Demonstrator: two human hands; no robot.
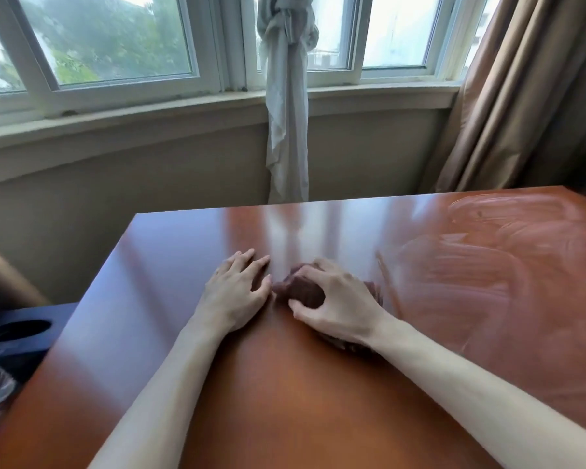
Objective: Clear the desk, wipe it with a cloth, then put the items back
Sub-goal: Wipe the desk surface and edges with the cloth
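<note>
Just two hands [237, 292], one cloth [303, 291].

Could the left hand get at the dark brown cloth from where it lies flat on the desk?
Probably yes. The left hand rests open on the glossy reddish-brown wooden desk right beside the crumpled dark brown cloth, nothing between them; only the right hand gripping it covers much of it.

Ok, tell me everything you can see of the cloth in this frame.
The cloth is dark reddish-brown, soft and bunched into a wad. It lies on the glossy wooden desk near its middle, mostly covered by the right hand, whose fingers and thumb curl round it. Edges poke out beside the wrist. The left hand rests flat alongside, apparently apart.
</note>
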